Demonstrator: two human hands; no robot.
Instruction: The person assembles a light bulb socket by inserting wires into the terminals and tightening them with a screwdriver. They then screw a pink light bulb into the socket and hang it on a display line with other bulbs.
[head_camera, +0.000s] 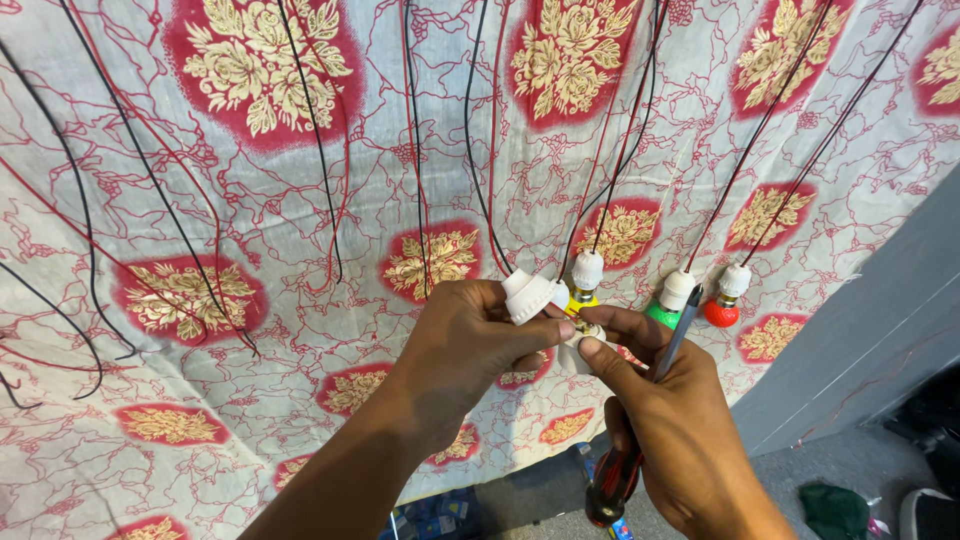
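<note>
My left hand (465, 340) grips a white plastic bulb holder (528, 296) whose black and red wires run up over the cloth. My right hand (665, 420) pinches a small brass part (585, 329) at the holder's open end with thumb and forefinger. The same hand also carries a screwdriver (640, 420), its dark red handle down by the palm and its grey shaft pointing up. Just behind hang three more white holders with small bulbs: a yellow bulb (583, 298), a green bulb (661, 313) and a red bulb (721, 312).
A white cloth (300, 200) with red and gold flower patches covers the surface, crossed by several black and red wires (320, 150). A grey wall (880, 330) stands at right. Below lie a green cloth (835, 508) and some small packets (440, 515).
</note>
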